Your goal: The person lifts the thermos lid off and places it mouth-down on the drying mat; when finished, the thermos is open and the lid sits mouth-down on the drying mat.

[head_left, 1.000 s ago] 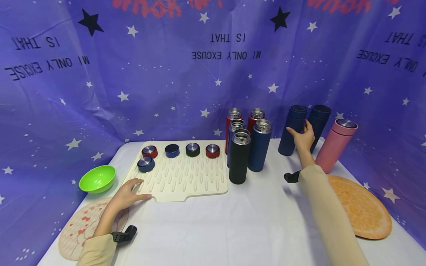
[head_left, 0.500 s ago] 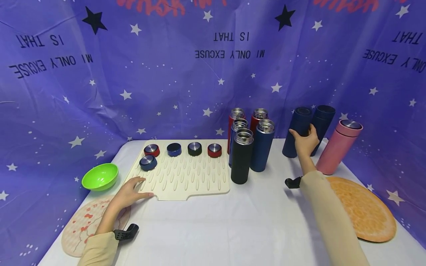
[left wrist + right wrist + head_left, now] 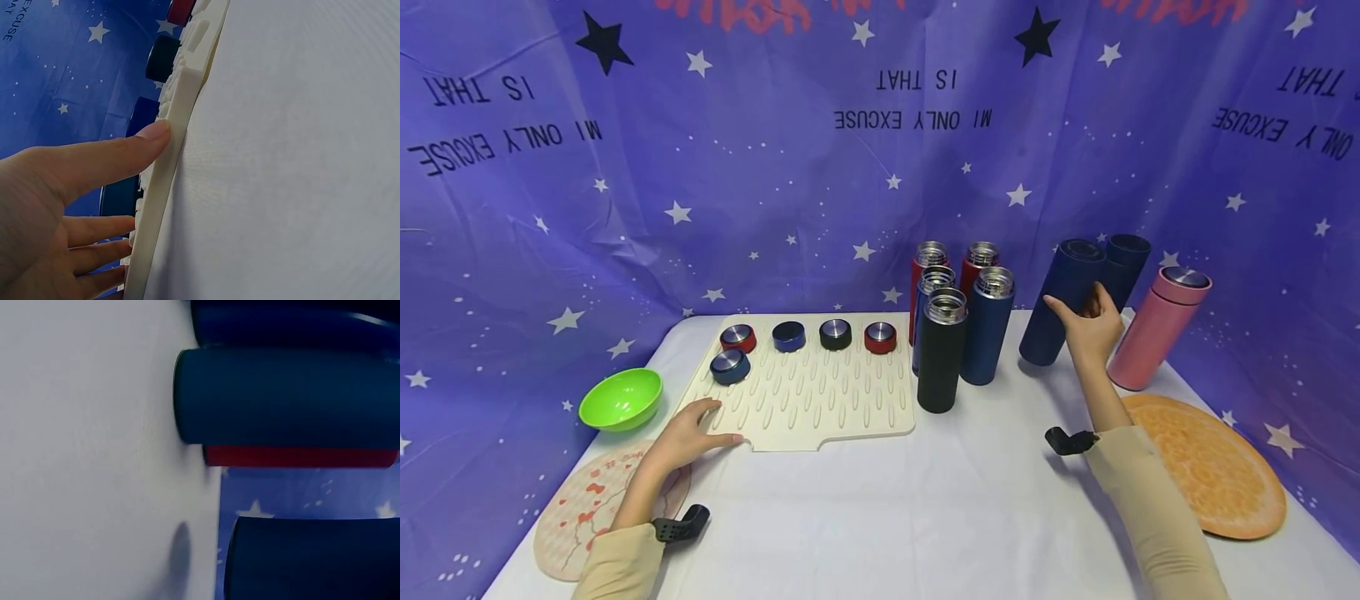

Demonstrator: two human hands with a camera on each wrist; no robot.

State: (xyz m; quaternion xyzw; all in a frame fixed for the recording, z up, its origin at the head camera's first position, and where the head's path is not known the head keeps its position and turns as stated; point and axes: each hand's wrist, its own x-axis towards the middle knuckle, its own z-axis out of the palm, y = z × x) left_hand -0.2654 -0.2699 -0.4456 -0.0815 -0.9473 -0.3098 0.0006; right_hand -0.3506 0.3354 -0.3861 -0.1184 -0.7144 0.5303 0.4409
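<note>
1. The dark blue bottle (image 3: 1063,287) is at the right of the table (image 3: 880,517), between the open bottles and the pink bottle (image 3: 1161,329); it leans in the head view, lid on, its base seemingly just clear of the cloth.
2. The right hand (image 3: 1093,333) is clamped round its side, thumb on the left, fingers on the right; the right wrist view shows the bottle but not the grip.
3. A firm, even squeeze seems wise, since a tall, smooth bottle could swing or slip; a level base would suit it best.
4. Just behind stands a second dark bottle (image 3: 1126,258); elbow room matters there, as a knock could topple it.
5. To the left stand five lidless bottles, the black bottle (image 3: 942,358) nearest; good clearance from their rims seems prudent.
6. Further left, the left hand (image 3: 688,437) has thumb and fingers apart, touching the edge of the ridged board (image 3: 820,400); light pressure should suffice.
</note>
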